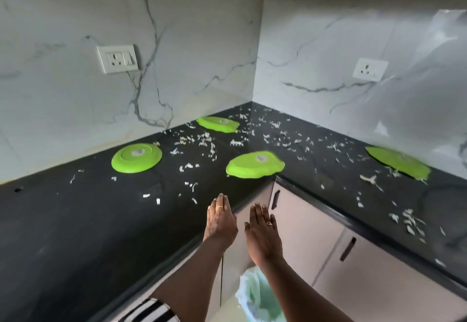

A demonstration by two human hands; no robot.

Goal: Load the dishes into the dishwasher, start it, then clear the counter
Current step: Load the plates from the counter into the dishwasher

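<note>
left hand [220, 220] and right hand [263, 234], fingers straight and empty, at a counter [75, 220] bearing green plates [136, 158] and, seemingly, paper scraps [202, 142].

Black L-shaped counter [75, 220] was strewn with white scraps [202, 142], four lime-green plates lay upside down and well apart, left plate [136, 158] near the wall, corner plate [217, 124] at the back, edge plate [255, 164] at the inner corner, right plate [399, 162] by the right wall

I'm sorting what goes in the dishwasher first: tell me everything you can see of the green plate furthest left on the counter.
The green plate is round, bright lime and plastic-looking. A raised ring with a pale patch at its middle suggests it lies upside down. It rests flat on the black counter near the marble wall, with white scraps scattered around it.
</note>
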